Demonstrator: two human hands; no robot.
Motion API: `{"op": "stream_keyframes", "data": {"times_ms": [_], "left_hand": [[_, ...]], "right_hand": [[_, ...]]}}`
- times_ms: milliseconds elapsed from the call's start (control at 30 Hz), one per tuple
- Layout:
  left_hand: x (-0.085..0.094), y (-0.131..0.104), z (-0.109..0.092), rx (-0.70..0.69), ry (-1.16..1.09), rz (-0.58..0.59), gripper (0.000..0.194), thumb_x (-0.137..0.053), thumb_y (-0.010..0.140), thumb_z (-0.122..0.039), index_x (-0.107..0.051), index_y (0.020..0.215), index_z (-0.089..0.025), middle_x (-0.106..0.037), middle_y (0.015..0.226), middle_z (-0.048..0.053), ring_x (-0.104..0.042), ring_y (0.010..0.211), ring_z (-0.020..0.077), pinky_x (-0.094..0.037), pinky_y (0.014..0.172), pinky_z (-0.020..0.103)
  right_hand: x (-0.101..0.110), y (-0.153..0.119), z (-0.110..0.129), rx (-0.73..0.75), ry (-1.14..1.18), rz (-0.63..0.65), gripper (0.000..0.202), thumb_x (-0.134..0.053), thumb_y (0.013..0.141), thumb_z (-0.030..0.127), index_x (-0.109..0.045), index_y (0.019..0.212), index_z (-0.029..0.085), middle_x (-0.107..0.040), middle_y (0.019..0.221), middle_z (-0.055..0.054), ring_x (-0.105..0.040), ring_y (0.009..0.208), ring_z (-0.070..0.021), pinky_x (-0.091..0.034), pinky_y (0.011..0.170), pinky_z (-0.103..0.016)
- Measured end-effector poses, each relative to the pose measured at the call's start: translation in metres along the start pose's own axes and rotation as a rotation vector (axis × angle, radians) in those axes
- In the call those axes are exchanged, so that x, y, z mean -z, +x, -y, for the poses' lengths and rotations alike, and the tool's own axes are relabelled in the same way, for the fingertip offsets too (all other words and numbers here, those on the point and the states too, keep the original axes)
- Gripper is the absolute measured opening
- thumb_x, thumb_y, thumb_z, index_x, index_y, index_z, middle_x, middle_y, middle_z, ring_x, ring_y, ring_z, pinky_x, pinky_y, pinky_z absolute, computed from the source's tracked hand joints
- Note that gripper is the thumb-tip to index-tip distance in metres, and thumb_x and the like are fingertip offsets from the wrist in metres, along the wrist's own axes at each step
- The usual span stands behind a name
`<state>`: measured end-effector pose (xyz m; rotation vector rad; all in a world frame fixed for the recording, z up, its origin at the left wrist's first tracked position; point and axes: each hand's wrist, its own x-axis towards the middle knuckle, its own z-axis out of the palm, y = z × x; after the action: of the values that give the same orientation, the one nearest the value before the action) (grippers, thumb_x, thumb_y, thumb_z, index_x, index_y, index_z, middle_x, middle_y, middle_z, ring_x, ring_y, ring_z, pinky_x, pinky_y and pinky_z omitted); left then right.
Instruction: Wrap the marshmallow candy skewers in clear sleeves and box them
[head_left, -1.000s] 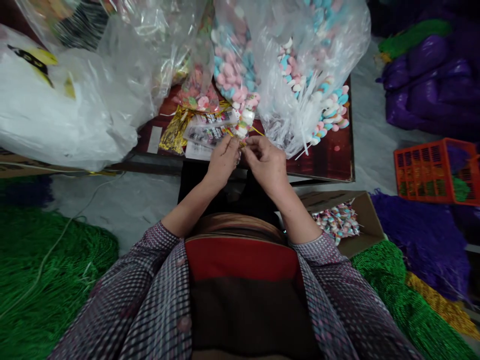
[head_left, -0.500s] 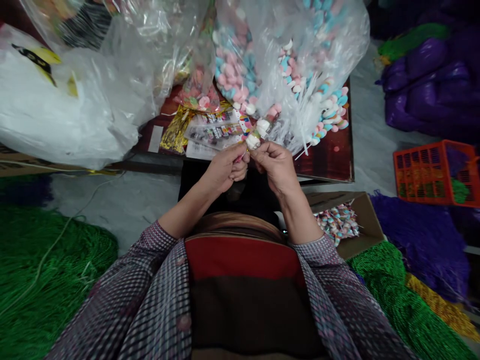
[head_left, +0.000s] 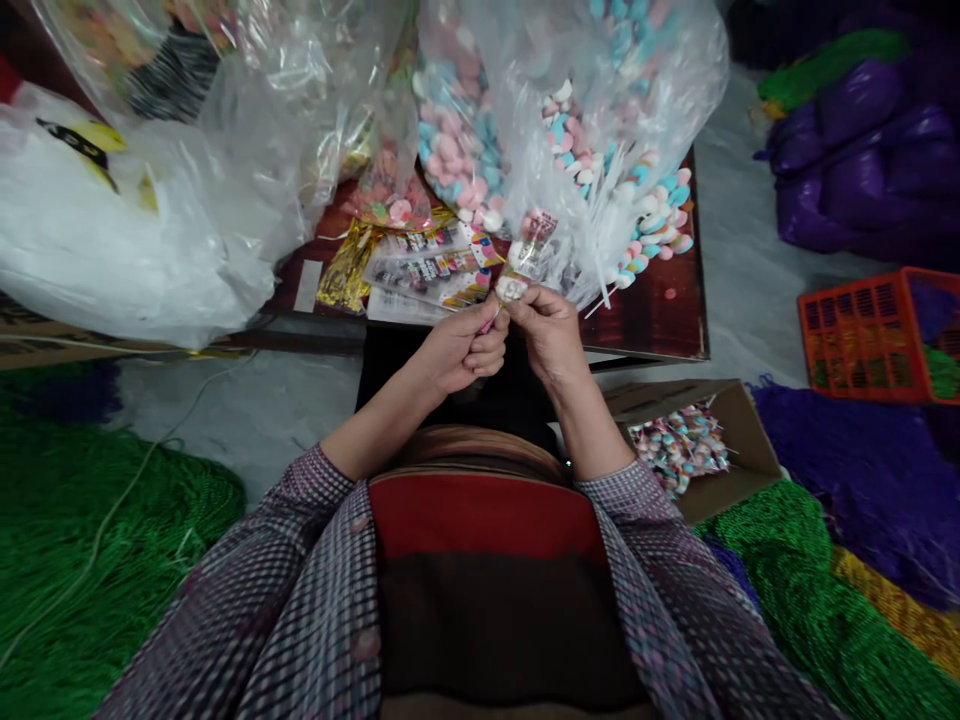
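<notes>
**Candy packet (head_left: 529, 245) slants away from two pinching hands**

At the far left, a bulging white bag (head_left: 150, 240) sits at the edge of the dark red worktop (head_left: 667, 325). Next come a bundle of gold ties (head_left: 341, 275) and a few flat printed wrappers (head_left: 431, 268), fanned out just left of the hands.

At center, the left hand (head_left: 471, 348) is closed, its thumb pressed on the curled fingers, with a small pink end showing between them. The fingertips meet the twisted near end of the clear candy packet at the front edge of the worktop. From that pinch, the packet's long axis runs forward and to the right, its far end toward the plastic bags and its filled part beyond the fingertips.

The right hand (head_left: 556, 330) comes in from the other side, thumb and forefinger together at the packet's near end. With the packet leaning its way, the right hand appears the nearer of the two to the filled part; the exact contact under its fingertips cannot be told.

Farther right, pink, white and blue candies (head_left: 660, 222) lie loose beside white strips. Below them, an open cardboard box (head_left: 746, 425) holds small wrapped candies (head_left: 679, 445).
</notes>
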<state>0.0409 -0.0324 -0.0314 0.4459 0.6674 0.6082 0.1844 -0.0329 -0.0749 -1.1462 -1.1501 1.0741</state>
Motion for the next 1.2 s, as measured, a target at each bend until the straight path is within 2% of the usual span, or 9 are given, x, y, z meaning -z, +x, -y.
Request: {"op": "stream_keyframes", "data": {"times_ms": [133,233,433,633,767,833,933,1033,1200], "left_hand": [[-0.007,0.01,0.006,-0.207,0.078,-0.198,0.05,-0.053,0.101,-0.056,-0.045,0.067,-0.02,-0.028,0.041,-0.012,-0.02,0.03,0.0027,-0.02,0.034,0.015],[-0.004,0.017,0.008,-0.303,0.15,-0.307,0.049,-0.056,0.099,-0.057,-0.044,0.067,-0.021,-0.027,0.041,-0.013,-0.019,0.032,0.0034,-0.017,0.036,0.017],[0.013,0.021,0.006,-0.556,0.439,-0.397,0.036,-0.07,0.094,-0.032,-0.052,0.065,-0.02,-0.042,0.052,-0.007,-0.039,0.047,0.0071,-0.026,0.048,0.021],[0.015,0.014,0.003,-0.628,0.633,-0.348,0.035,-0.062,0.098,-0.025,-0.056,0.064,-0.02,-0.047,0.057,-0.005,-0.043,0.055,0.0098,-0.033,0.056,0.021],[0.01,0.011,-0.006,-0.689,0.546,-0.308,0.009,-0.075,0.089,-0.026,-0.067,0.087,-0.022,-0.066,0.082,-0.001,-0.063,0.08,0.0124,-0.046,0.071,0.02],[0.004,0.005,-0.014,-0.696,0.432,-0.233,0.017,-0.079,0.086,-0.026,-0.069,0.1,-0.024,-0.069,0.096,0.001,-0.068,0.099,0.0165,-0.05,0.079,0.023],[-0.008,-0.011,-0.024,-0.74,0.314,-0.015,0.027,-0.075,0.09,-0.039,-0.072,0.115,-0.029,-0.071,0.105,0.002,-0.068,0.114,0.0194,-0.052,0.094,0.031],[-0.014,-0.032,-0.027,-0.838,0.434,0.109,0.045,-0.058,0.094,-0.066,-0.079,0.108,-0.028,-0.074,0.093,0.004,-0.071,0.106,0.0201,-0.05,0.106,0.038],[0.0,-0.029,-0.024,-0.86,0.992,0.02,0.072,-0.039,0.092,-0.081,-0.075,0.073,-0.022,-0.068,0.064,0.005,-0.069,0.077,0.0211,-0.057,0.086,0.041]], "right_hand": [[-0.007,-0.002,-0.002,0.144,-0.243,-0.137,0.03,-0.072,0.087,0.046,-0.063,0.069,0.023,-0.067,0.079,-0.001,-0.062,0.08,-0.0171,-0.053,0.086,-0.036],[-0.009,-0.003,0.001,0.229,-0.383,-0.156,0.026,-0.069,0.09,0.041,-0.066,0.071,0.024,-0.071,0.083,-0.003,-0.064,0.086,-0.0193,-0.054,0.09,-0.038],[-0.009,-0.004,0.006,0.183,-0.393,-0.1,0.022,-0.066,0.092,0.041,-0.071,0.08,0.025,-0.071,0.083,0.0,-0.064,0.082,-0.017,-0.054,0.084,-0.035],[-0.012,-0.01,0.025,0.188,-0.444,-0.115,0.019,-0.061,0.091,0.032,-0.069,0.077,0.023,-0.067,0.073,0.001,-0.057,0.068,-0.0138,-0.05,0.07,-0.03],[-0.015,-0.015,0.04,0.264,-0.53,-0.116,0.017,-0.057,0.089,0.028,-0.067,0.076,0.023,-0.067,0.072,0.0,-0.055,0.066,-0.0141,-0.049,0.069,-0.031],[-0.017,-0.018,0.043,0.275,-0.535,-0.094,0.017,-0.058,0.089,0.027,-0.065,0.074,0.023,-0.063,0.068,0.001,-0.052,0.063,-0.0135,-0.047,0.067,-0.03],[-0.018,-0.018,0.043,0.238,-0.496,-0.049,0.02,-0.059,0.087,0.027,-0.058,0.068,0.023,-0.054,0.062,0.004,-0.046,0.059,-0.0122,-0.044,0.064,-0.029],[-0.013,-0.011,0.044,0.197,-0.423,-0.039,0.02,-0.062,0.089,0.031,-0.058,0.07,0.023,-0.053,0.064,0.004,-0.048,0.063,-0.0121,-0.045,0.065,-0.028],[-0.005,-0.006,0.066,0.242,-0.277,-0.057,0.025,-0.062,0.095,0.043,-0.064,0.082,0.022,-0.057,0.07,0.005,-0.052,0.064,-0.0087,-0.048,0.065,-0.024]]}}
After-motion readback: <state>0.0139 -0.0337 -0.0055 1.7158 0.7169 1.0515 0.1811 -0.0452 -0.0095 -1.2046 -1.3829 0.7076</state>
